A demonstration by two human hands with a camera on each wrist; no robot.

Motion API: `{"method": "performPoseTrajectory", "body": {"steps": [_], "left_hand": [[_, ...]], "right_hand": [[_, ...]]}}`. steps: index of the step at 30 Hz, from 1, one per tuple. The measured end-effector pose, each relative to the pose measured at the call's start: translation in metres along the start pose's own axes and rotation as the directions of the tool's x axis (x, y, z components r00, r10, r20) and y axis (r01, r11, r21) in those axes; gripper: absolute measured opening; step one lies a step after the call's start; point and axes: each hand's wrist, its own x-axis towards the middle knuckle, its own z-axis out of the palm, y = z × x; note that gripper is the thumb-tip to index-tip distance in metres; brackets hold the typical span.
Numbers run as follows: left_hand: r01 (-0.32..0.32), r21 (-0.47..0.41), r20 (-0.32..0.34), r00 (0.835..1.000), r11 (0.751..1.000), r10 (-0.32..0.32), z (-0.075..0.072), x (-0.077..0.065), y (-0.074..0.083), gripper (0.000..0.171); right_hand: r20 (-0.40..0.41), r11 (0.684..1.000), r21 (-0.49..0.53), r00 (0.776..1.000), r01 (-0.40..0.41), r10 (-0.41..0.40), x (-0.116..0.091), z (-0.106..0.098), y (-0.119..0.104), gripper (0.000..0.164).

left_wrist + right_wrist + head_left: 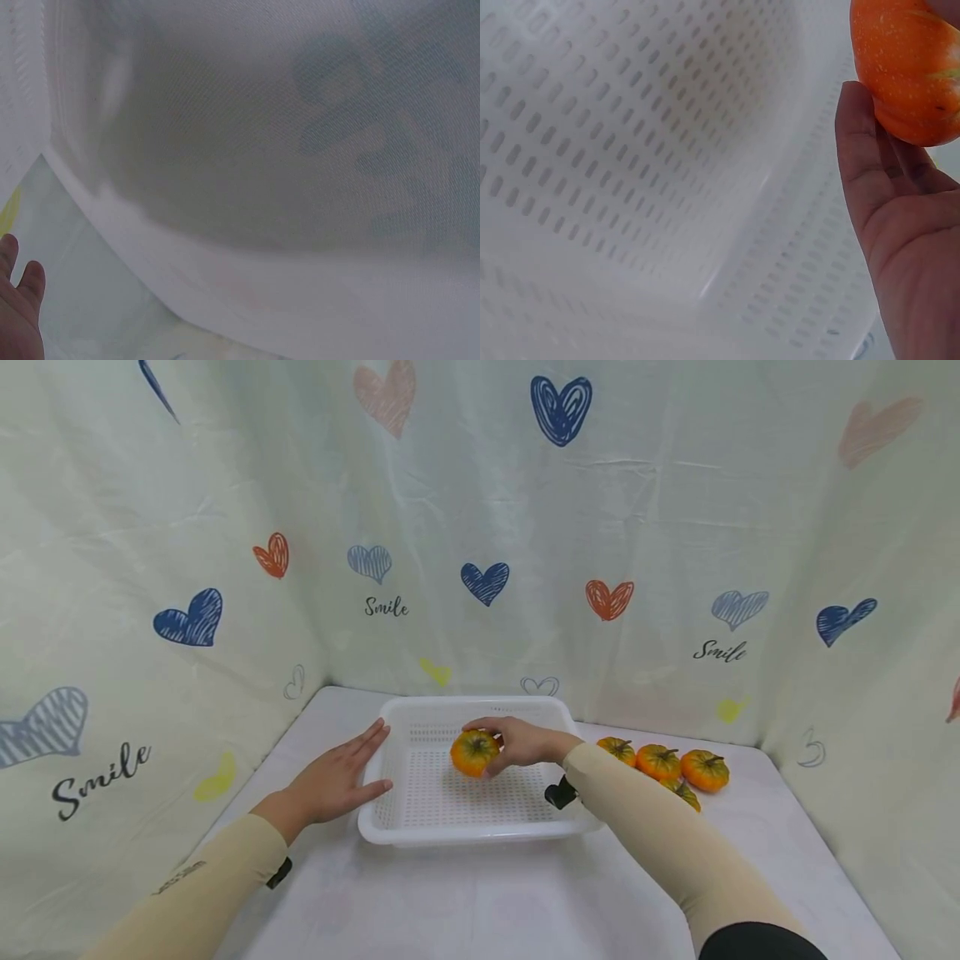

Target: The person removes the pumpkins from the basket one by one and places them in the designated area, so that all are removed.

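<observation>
A small orange and green pumpkin [472, 754] is held by my right hand [531, 743] over the inside of a white perforated plastic basket [480, 837]. The fingers and thumb grip it from its right side, and the right wrist view shows its orange skin [904, 71] against the fingers. Whether it touches the basket floor I cannot tell. At the basket's left rim, my left hand [333, 782] lies with straight, spread fingers, its fingertips at the edge. Only part of that hand [19, 315] shows in the left wrist view.
Several more small pumpkins [705, 770] sit in a cluster on the white tablecloth [480, 902], right of the basket and partly behind my right forearm. A pale curtain [480, 510] printed with hearts closes off the back and sides of the table.
</observation>
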Motion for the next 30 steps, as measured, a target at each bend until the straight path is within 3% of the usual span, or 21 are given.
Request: {"method": "performPoseTrajectory", "body": {"steps": [10, 22, 30], "left_hand": [[-0.008, 0.002, -0.003, 1.0, 1.0, 0.008, -0.001, 0.0, -0.001, 0.089], [-0.001, 0.0, 0.002, 1.0, 1.0, 0.001, -0.002, -0.002, 0.001, 0.088], [-0.031, 0.007, -0.037, 0.999, 0.999, 0.031, 0.001, -0.002, -0.002, 0.088]], "right_hand": [[-0.065, 0.999, 0.042, 0.997, 0.035, -0.032, -0.019, -0.016, -0.007, 0.08], [-0.129, 0.994, 0.105, 0.991, 0.035, -0.021, -0.048, -0.032, 0.001, 0.08], [-0.16, 0.992, 0.122, 0.987, 0.036, -0.016, -0.072, -0.041, 0.003, 0.081]]}}
